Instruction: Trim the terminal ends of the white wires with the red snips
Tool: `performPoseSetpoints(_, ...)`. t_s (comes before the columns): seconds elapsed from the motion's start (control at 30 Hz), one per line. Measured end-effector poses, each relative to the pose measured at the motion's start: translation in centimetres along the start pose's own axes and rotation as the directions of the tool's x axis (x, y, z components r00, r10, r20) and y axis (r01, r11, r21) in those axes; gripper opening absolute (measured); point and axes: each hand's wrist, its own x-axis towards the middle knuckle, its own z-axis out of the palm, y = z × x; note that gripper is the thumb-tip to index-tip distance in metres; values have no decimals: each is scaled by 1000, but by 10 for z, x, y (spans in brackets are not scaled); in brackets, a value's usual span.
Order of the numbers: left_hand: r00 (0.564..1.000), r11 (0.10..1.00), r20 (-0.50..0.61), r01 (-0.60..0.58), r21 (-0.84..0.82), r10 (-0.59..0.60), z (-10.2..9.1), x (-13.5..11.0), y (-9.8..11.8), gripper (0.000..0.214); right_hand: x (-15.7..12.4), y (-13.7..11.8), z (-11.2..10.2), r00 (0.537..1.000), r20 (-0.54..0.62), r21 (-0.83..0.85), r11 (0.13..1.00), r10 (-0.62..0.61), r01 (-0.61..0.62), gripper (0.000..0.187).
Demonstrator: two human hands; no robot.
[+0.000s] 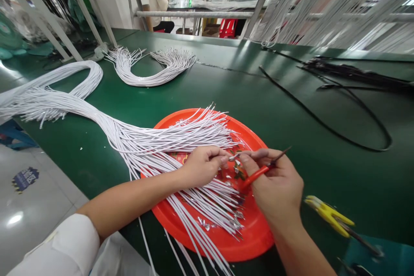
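Note:
My left hand (202, 166) is closed above the red tray (258, 241), pinching a white cable near its stripped end. My right hand (274, 181) meets it from the right, thumb and fingertips pressed together at that cable end. Red-handled scissors (257, 176) are tucked in my right hand, with the dark pointed tip sticking out up and to the right. Many white cables (181, 138) fan across the tray on both sides of my left forearm. Shiny foil scraps (203, 224) lie on the tray among the cable ends.
Yellow-handled pliers (330, 215) lie right of the tray on the green table (226, 86). More white cable bundles (155, 78) rest behind and to the left. Black cables (355, 77) lie at the right. A metal frame with hanging cables and seated people are beyond.

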Motion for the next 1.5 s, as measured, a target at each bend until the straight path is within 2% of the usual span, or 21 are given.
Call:
performPoseSetpoints(0.17,998,997,24,52,-59,-50,0,-1,0,16,1,0,0,999,23,-60,998,-30,32,23)
performPoseSetpoints(0.37,995,990,-8,96,-106,-97,0,-2,8,17,1,9,-2,995,92,-172,983,-49,64,18)
performPoseSetpoints(0.53,996,987,-40,74,-141,-80,-1,-3,16,14,2,6,-5,979,185,-267,955,-84,132,15)
performPoseSetpoints(0.6,995,986,-69,60,-157,-71,-1,-3,16,14,4,3,-8,959,276,-283,949,-61,142,15)
performPoseSetpoints(0.7,994,983,-84,48,-175,-63,-1,-3,16,17,7,2,-11,899,435,-328,938,46,110,17)
performPoseSetpoints(0.87,996,986,-92,4,-169,-20,-1,-2,15,15,6,-1,-9,839,528,-386,917,133,98,18)
performPoseSetpoints(1.13,998,997,-54,-23,-67,20,0,-4,13,15,4,1,-8,817,549,-409,909,176,79,17)
performPoseSetpoints(1.4,994,985,-27,-98,141,102,-2,-6,14,18,5,4,-9,815,552,-421,903,179,87,17)
performPoseSetpoints(1.5,985,960,-43,-154,235,168,-3,-6,11,19,6,3,-9,805,570,-396,913,164,94,17)
